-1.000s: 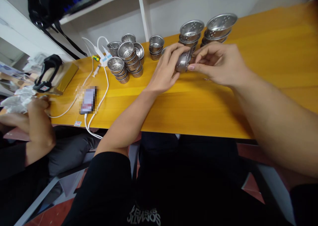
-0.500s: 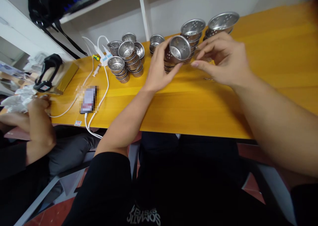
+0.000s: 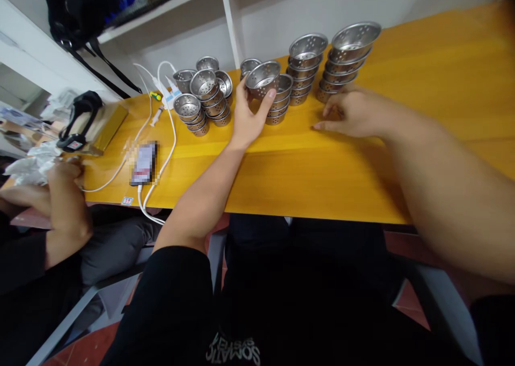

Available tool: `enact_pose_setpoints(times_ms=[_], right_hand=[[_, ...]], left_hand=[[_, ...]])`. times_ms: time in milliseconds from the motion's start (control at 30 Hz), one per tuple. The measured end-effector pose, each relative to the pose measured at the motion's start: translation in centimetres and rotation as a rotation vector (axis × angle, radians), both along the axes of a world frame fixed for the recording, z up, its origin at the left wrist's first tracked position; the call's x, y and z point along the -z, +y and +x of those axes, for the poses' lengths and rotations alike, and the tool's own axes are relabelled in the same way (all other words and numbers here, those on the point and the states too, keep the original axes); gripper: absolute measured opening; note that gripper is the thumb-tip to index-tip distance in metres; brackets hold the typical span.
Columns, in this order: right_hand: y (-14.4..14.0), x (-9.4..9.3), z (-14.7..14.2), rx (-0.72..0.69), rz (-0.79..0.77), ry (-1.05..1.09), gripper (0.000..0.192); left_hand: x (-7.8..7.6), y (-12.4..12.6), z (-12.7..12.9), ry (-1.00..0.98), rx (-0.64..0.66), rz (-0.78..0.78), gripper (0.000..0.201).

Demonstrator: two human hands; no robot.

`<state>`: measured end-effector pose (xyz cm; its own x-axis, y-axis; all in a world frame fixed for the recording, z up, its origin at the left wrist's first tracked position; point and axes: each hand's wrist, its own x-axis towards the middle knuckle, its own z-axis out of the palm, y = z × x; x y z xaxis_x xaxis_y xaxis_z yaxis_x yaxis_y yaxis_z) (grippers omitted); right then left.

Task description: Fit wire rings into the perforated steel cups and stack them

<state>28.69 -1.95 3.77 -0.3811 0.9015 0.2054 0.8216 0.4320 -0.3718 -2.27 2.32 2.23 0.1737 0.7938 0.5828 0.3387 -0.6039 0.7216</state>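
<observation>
My left hand (image 3: 250, 114) is closed round a perforated metal cup (image 3: 263, 81), thumb on its near side, mouth tilted up. The cup is raised in front of a stack of similar cups (image 3: 279, 105). Low over the table, my right hand (image 3: 352, 111) has its fingers curled and its thumb apart from them; I see nothing between them. It is nearest the tall cup stack (image 3: 341, 68) at the right. Another tall stack (image 3: 303, 68) stands to the left of that one. The tabletop beneath my right palm is hidden.
More perforated cups (image 3: 205, 89) stand in stacks at the left, with a syringe (image 3: 157, 115) beside them. A phone (image 3: 144, 163) with white cables (image 3: 171, 151) lies on the table (image 3: 281, 178). At far left, a co-worker's arm (image 3: 66, 199) rests near a box (image 3: 108, 127).
My left hand has moved slightly left with the cup, now more upright. My right hand has dropped away from the cup toward the tabletop, over where a small thin metal piece lay.
</observation>
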Motion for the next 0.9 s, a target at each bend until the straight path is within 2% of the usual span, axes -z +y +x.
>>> enact_pose_setpoints(times_ms=[100,200,267,367,500,600,767,900], right_hand=[[-1.1,-0.7,-1.2,-0.007,0.075,0.037,0.049],[-3.0,-1.8,-3.5,-0.041,0.180,0.285,0.068],[-4.1,-2.3,-5.0,-0.117,0.182,0.400,0.077],[-5.1,-2.6,-6.5,-0.213,0.141,0.451,0.078],[-5.0,-2.3,-6.9,-0.160,0.149,0.471,0.069],[-4.3,-1.6,-6.9,-0.108,0.182,0.560,0.071],[-3.5,-0.3,-7.3,-0.224,0.118,0.607,0.077],[-3.6,-0.3,-7.5,-0.282,0.110,0.623,0.073]], left_hand=[[-0.1,-0.4,0.1,-0.023,0.020,0.013,0.105],[-0.5,-1.2,0.3,-0.011,0.013,0.003,0.100],[-0.8,-1.7,0.5,0.016,0.000,0.004,0.096],[-1.2,-2.1,0.7,0.041,-0.011,0.019,0.093],[-1.3,-2.1,0.8,0.049,-0.029,-0.016,0.089],[-1.4,-2.1,1.0,0.039,-0.020,-0.058,0.084],[-1.5,-2.4,1.2,0.043,0.009,-0.058,0.083],[-1.3,-1.9,0.8,0.042,-0.013,-0.065,0.088]])
